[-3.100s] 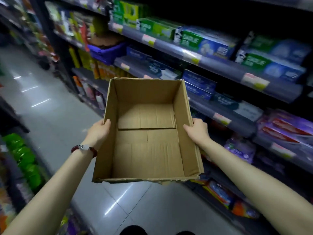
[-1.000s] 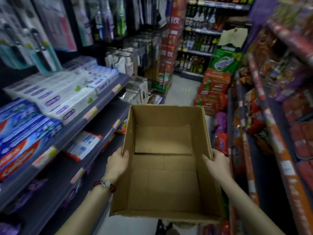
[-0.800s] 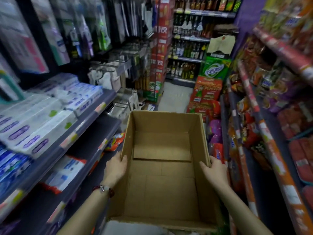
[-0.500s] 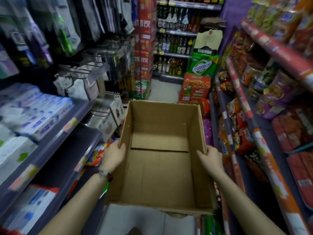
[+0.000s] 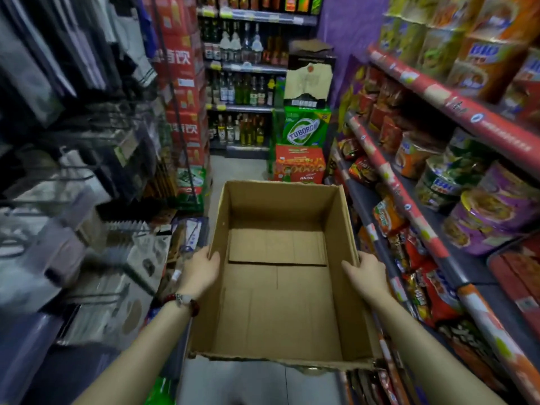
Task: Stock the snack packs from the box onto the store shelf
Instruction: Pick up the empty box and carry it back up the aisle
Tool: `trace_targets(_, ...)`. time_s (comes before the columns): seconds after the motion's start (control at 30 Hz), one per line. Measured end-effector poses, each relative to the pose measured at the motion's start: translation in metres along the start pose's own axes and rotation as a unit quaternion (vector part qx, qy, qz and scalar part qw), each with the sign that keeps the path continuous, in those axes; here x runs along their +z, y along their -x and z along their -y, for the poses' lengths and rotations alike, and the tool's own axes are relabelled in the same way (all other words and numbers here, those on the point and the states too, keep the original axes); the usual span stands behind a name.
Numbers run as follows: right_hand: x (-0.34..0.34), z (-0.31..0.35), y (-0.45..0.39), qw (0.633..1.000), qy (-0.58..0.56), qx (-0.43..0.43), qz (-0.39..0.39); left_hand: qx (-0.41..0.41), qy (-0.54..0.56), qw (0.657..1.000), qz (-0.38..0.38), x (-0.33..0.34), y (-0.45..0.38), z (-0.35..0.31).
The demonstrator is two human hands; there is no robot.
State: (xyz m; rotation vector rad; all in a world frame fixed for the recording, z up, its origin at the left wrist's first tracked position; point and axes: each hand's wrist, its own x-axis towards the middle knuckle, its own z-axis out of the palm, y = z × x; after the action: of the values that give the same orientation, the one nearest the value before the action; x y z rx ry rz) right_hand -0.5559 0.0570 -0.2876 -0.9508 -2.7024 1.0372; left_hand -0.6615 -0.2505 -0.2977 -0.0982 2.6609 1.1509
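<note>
On the far left there are racks [image 5: 87, 171] with dark and grey things hanging on hooks. They are blurry, so it is hard to say what they are. A little further in stands a tall stack of red cartons [image 5: 182, 92].

Next comes the left hand [image 5: 201, 270]. It has a bead bracelet [image 5: 182, 301] on the wrist. The palm lies against the outside of the left wall of the box, and the thumb hooks over the top edge. So this hand holds the box.

In the middle is the box [image 5: 277, 287]. It is brown cardboard with the top open. It is up in the air above the pale floor [image 5: 233, 381], between the two hands. Inside there is only the bare bottom with its folded flaps. No snack packs are in it.

Far behind the box is a shelf of bottles [image 5: 242, 89], and a green carton [image 5: 305, 127] sits on a red carton [image 5: 299, 165].

Then comes the right hand [image 5: 366, 276]. It grips the right wall of the box the same way, with the thumb over the edge.

On the right is the store shelf [image 5: 409, 200] with red strips along its edges. It is packed with snack packs [image 5: 388, 217] and round bowls [image 5: 493, 206].

My guess is that the job is almost over. The box is empty, so nothing is left to put on the shelf from it. The one thing left may be to put the empty box away. I cannot tell which packs came out of this box.
</note>
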Motion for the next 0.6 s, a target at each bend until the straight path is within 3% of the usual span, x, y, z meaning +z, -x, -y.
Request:
trace_targets(0.23, 0.01, 0.026, -0.107, 0.999, -0.011, 0.026, -0.022, 0.043, -0.013, 0.999, 0.011, 0.007, -0.107, -0.055)
trace_targets(0.6, 0.01, 0.056, -0.32, 0.999, -0.012, 0.029, 0.004, -0.029, -0.046, 0.998, 0.029, 0.055, -0.29, -0.154)
